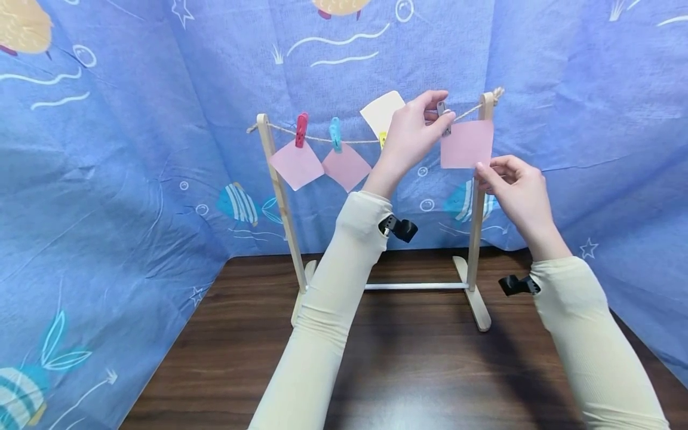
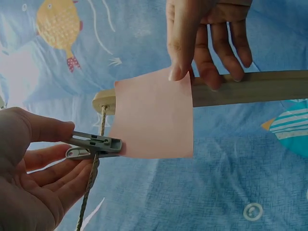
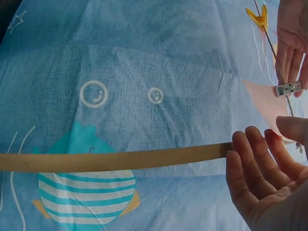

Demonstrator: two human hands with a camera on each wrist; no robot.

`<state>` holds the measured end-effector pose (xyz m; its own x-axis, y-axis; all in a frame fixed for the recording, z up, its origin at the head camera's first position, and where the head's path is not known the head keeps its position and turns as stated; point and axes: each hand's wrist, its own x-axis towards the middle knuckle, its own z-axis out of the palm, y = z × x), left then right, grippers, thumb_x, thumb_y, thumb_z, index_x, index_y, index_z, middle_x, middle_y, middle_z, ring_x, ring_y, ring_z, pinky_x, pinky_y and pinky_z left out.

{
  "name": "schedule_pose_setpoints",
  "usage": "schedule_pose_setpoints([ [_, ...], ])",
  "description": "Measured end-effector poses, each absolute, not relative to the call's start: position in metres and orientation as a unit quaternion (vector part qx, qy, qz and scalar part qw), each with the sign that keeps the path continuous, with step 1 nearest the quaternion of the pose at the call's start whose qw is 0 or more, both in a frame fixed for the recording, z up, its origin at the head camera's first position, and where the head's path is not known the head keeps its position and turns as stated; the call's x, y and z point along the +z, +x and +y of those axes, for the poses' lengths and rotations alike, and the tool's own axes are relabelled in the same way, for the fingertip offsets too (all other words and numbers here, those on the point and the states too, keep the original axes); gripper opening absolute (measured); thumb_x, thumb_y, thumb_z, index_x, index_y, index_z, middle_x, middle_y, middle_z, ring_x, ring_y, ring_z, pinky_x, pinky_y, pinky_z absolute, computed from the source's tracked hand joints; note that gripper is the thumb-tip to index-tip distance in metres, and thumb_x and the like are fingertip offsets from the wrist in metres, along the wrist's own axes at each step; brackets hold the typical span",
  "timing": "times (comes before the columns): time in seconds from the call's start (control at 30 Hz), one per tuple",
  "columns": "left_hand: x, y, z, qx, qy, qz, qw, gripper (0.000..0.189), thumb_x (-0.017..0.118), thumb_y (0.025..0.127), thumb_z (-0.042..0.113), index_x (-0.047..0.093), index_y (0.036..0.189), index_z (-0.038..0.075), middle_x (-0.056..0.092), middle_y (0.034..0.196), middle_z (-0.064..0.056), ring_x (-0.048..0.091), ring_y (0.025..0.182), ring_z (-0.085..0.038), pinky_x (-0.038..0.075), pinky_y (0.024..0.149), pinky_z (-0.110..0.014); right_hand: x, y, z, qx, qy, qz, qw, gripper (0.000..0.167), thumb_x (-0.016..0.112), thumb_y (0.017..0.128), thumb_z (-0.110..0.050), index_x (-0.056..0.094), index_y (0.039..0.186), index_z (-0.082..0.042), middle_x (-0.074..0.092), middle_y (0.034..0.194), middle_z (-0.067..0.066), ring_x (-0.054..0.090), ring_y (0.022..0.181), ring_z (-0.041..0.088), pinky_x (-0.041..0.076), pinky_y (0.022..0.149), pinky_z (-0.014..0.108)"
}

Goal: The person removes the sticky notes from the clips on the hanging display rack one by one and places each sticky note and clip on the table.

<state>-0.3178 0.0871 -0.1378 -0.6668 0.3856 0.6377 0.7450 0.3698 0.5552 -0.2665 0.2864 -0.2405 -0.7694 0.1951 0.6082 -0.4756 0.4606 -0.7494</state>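
Note:
A grey clothespin is pinched between the thumb and fingers of my left hand, its jaws at the string and a corner of a pink paper square. The paper hangs beside the right post, below the string. My right hand pinches the lower right corner of that paper between thumb and forefinger, its other fingers close to the wooden post. In the right wrist view the same grey clothespin and paper appear at the right edge.
Further left on the string, a red clothespin and a blue clothespin each hold a pink square. A yellow clothespin is near a cream paper. The wooden stand rests on a dark table before a blue patterned cloth.

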Motion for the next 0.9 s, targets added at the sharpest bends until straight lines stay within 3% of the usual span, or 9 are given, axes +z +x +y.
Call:
schedule_pose_setpoints([
  [0.5,-0.1375,-0.3171,0.0849,-0.447,-0.346,-0.801,0.196,0.044,0.064,0.101,0.027,0.059,0.141,0.009,0.066,0.132,-0.005,0.065,0.112,-0.006,0.048,0.088,-0.014,-0.2383,-0.2688,0.2829,0.547,0.106,-0.762,0.33,0.027,0.069,0.097,-0.028,0.07,0.107,-0.003,0.073,0.085,-0.014,0.07,0.075,0.005,0.055,0.071,0.016],
  [0.9,-0.1405,-0.3143,0.0835,-0.49,-0.34,-0.746,0.298,0.027,0.067,0.099,0.019,0.073,0.123,0.008,0.075,0.112,-0.001,0.068,0.101,0.001,0.046,0.087,-0.009,-0.2371,-0.2675,0.2827,0.557,0.105,-0.757,0.324,0.023,0.069,0.097,-0.025,0.069,0.106,-0.004,0.072,0.083,-0.017,0.069,0.073,0.004,0.055,0.07,0.016],
])
